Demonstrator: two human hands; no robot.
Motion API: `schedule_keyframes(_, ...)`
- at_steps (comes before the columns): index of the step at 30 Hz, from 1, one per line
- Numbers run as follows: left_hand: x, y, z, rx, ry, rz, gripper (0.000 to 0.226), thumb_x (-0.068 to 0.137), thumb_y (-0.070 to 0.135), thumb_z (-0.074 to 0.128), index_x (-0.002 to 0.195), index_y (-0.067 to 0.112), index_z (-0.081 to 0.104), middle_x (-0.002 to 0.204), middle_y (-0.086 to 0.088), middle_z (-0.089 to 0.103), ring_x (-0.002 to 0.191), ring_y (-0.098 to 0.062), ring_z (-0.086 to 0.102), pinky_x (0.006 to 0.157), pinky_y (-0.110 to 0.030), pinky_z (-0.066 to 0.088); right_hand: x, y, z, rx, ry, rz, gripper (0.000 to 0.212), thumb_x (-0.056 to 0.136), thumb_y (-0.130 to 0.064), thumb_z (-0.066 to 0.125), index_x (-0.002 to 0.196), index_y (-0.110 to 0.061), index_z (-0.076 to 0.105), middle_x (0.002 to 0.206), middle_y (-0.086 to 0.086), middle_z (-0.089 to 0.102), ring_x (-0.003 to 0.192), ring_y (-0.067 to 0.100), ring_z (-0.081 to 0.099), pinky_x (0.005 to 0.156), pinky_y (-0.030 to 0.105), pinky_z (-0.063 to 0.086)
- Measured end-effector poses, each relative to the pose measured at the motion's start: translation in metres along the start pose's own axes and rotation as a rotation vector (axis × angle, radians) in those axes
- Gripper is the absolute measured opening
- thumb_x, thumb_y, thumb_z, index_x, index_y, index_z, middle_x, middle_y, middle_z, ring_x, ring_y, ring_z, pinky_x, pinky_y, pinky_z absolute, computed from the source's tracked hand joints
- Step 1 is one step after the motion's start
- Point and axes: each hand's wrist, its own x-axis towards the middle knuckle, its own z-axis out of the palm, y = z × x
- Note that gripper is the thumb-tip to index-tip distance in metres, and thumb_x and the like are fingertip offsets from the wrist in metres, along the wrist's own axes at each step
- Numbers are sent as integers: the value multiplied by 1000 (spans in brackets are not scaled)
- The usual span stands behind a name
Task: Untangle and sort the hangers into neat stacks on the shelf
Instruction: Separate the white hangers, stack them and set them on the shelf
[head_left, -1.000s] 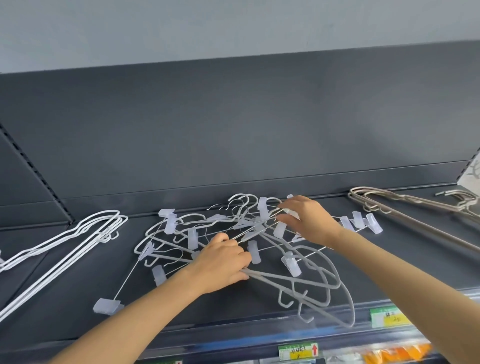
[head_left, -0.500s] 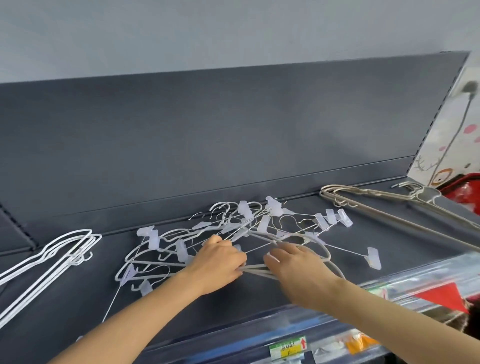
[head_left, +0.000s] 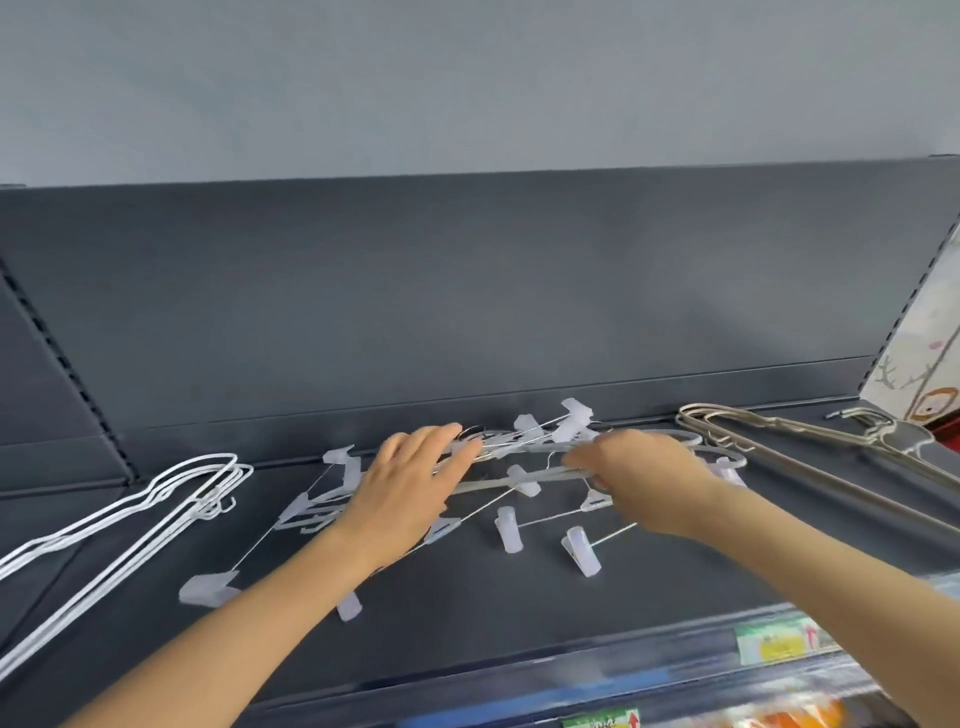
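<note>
White hangers (head_left: 156, 499) lie stacked at the left of the shelf (head_left: 519, 623). The left hand (head_left: 410, 488) rests on the tangle (head_left: 530, 441) of clip hangers at shelf centre, fingers extended and gripping nothing. The right hand (head_left: 644, 478), fingers curled, grips a grey hanger (head_left: 498, 480) within the tangle. Beige hangers (head_left: 779, 447) lie at the right. Price labels (head_left: 774, 644) sit on the front edge.
</note>
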Motion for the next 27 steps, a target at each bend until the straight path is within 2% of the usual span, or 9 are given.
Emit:
schedule_keyframes(3, 2, -11, -9, -89, -21, -111, 101, 54, 31, 91, 139, 13, 39, 129, -10, 54, 114, -28, 58, 89, -41, 50, 13, 11, -21, 45, 52, 0, 14, 83, -7, 48, 84, -21, 50, 79, -1, 57, 76, 27, 54, 58, 33, 41)
schedule_keyframes(5, 5, -14, -18, -171, -53, -144, 93, 70, 40, 81, 145, 15, 32, 137, -6, 47, 123, -26, 51, 95, -39, 46, 22, 20, -37, 52, 54, -12, 11, 86, -17, 57, 94, -25, 60, 86, -2, 63, 82, 24, 56, 67, 32, 45)
schedule_keyframes(7, 8, -17, -25, -334, -120, -218, 81, 82, 50, 66, 147, 20, 29, 143, 3, 38, 128, -19, 42, 98, -33, 40, 30, 28, -50, 47, 52, -36, 10, 85, -17, 60, 93, -24, 62, 84, -3, 63, 81, 24, 55, 69, 33, 46)
schedule_keyframes(10, 12, -23, -33, -513, -250, -306, 68, 87, 62, 47, 144, 25, 36, 143, 9, 37, 128, -13, 40, 93, -28, 37, 39, 40, -62, 25, 41, -44, 19, 86, -20, 63, 100, -32, 65, 87, -8, 64, 83, 21, 56, 67, 30, 43)
schedule_keyframes(14, 8, -29, -25, -599, -276, -327, 87, 75, 76, 21, 141, 22, 42, 143, 5, 42, 128, -12, 41, 102, -29, 36, 43, 51, -65, -105, 97, -113, 28, 89, -29, 60, 113, -44, 61, 102, -11, 68, 96, 20, 60, 79, 30, 47)
schedule_keyframes(19, 9, -29, -15, -630, -221, -343, 55, 94, 55, 34, 136, 21, 48, 136, 6, 48, 123, -11, 45, 100, -28, 37, 42, 60, -65, -213, 214, -197, 26, 91, -30, 56, 115, -39, 61, 106, -14, 68, 101, 17, 60, 84, 25, 40)
schedule_keyframes(21, 11, -30, -16, -657, -193, -340, 60, 91, 59, 34, 135, 21, 49, 133, 7, 50, 122, -10, 46, 100, -27, 38, 40, 61, -72, -170, 195, -158, 26, 89, -30, 59, 112, -41, 63, 101, -13, 69, 98, 17, 61, 78, 26, 42)
schedule_keyframes(24, 11, -33, -21, -766, -244, -290, 88, 72, 86, 33, 135, 26, 49, 125, 14, 52, 119, -6, 48, 100, -28, 41, 33, 62, -87, -74, 139, -61, 24, 87, -26, 63, 106, -39, 67, 95, -14, 70, 90, 16, 61, 70, 27, 44)
schedule_keyframes(27, 11, -33, -23, -762, -320, -249, 79, 64, 77, 57, 132, 37, 47, 119, 23, 53, 111, 2, 50, 96, -25, 44, 27, 65, -97, 14, 124, -17, 22, 84, -22, 67, 98, -38, 70, 82, -17, 67, 78, 12, 58, 69, 27, 45)
